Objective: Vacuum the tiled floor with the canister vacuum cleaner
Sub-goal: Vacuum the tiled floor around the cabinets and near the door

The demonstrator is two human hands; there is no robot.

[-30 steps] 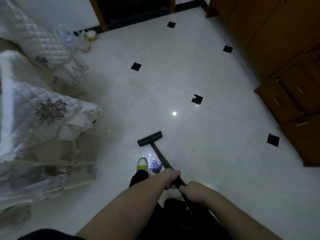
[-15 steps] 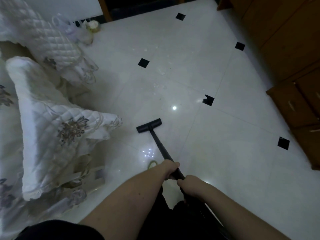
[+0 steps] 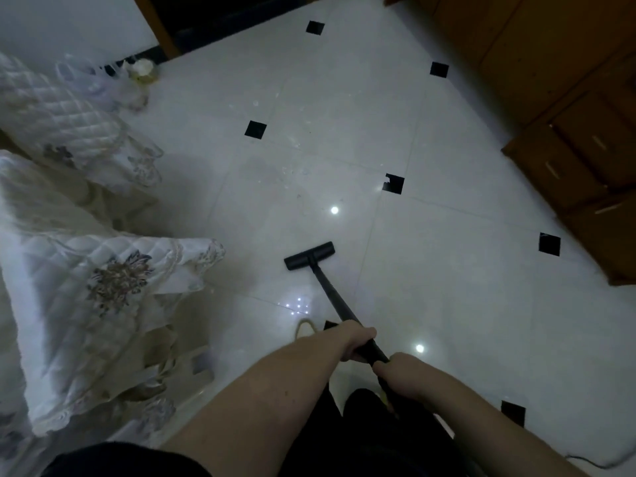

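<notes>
The black vacuum wand (image 3: 332, 292) slants from my hands down to its flat floor head (image 3: 309, 256), which rests on the white tiled floor (image 3: 447, 287) with small black diamond insets. My left hand (image 3: 356, 339) grips the wand higher up the tube. Just behind it, my right hand (image 3: 399, 373) holds the same tube. Small specks of debris (image 3: 290, 172) lie on the tiles beyond the head. The canister itself is out of view.
Quilted white bedding (image 3: 103, 287) hangs to the floor on the left. Wooden cabinets with drawers (image 3: 578, 160) line the right side. A small pale object (image 3: 141, 70) sits by the wall near the dark doorway. A cord (image 3: 599, 463) trails at the bottom right. My shoe tip (image 3: 304, 328) shows below the wand.
The floor head has slid forward across the tiles, away from my feet and toward the debris. Both hands kept their grip on the wand.
</notes>
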